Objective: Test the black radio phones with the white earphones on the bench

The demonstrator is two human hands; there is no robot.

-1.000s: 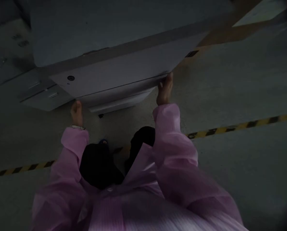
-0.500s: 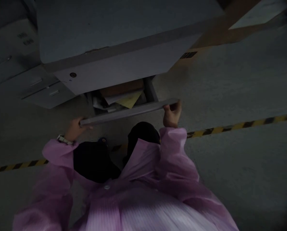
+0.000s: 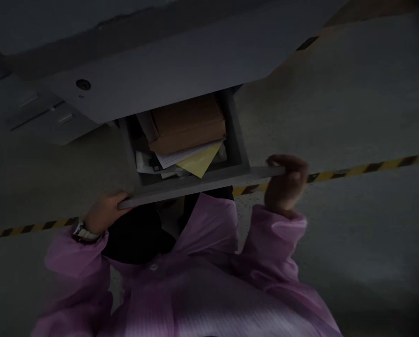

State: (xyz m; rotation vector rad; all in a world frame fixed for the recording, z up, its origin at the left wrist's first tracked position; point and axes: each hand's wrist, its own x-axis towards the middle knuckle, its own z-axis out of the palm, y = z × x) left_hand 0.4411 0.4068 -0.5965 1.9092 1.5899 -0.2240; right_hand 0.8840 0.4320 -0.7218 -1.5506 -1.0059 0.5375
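Note:
A grey drawer (image 3: 191,185) stands pulled out below a pale cabinet front with a round lock. Its left front corner is in the grip of my left hand (image 3: 106,210), which has a watch at the wrist. At the right end of the drawer front, my right hand (image 3: 287,182) curls its fingers over the edge. Inside the drawer lie a brown cardboard box (image 3: 190,124), a yellow sheet of paper (image 3: 202,161), a printed white sheet (image 3: 174,157) and small items too dark to name.
Other grey drawers (image 3: 40,117) stand at the left. The cabinet (image 3: 181,70) spans the top of the view. Yellow-and-black tape (image 3: 367,167) crosses the concrete floor behind the drawer front. My dark-clad legs (image 3: 135,236) are just under the drawer.
The drawer has come further out toward me, showing much more of the cardboard box and papers. Both hands moved with it, and my right hand appears further right. The view has come closer.

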